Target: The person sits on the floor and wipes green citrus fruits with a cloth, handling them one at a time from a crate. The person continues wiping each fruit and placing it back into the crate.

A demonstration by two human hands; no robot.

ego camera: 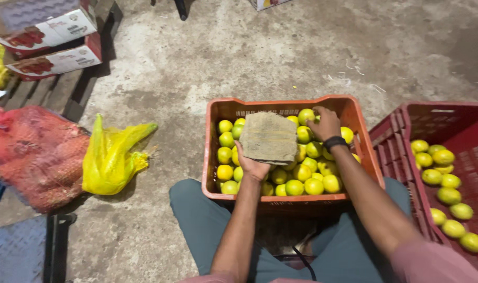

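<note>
Fingers of my right hand (325, 123) curl down over one lime (305, 116) at the far edge of the orange crate (218, 112), while my left hand (253, 165) lies spread, palm up, under a folded grey-brown cloth (268, 138) held flat over the heap. I'd judge the lime should be closed on fully before lifting, and the cloth kept level and near it. The lime is round, smooth and yellow-green, resting on top of many like it.
</note>
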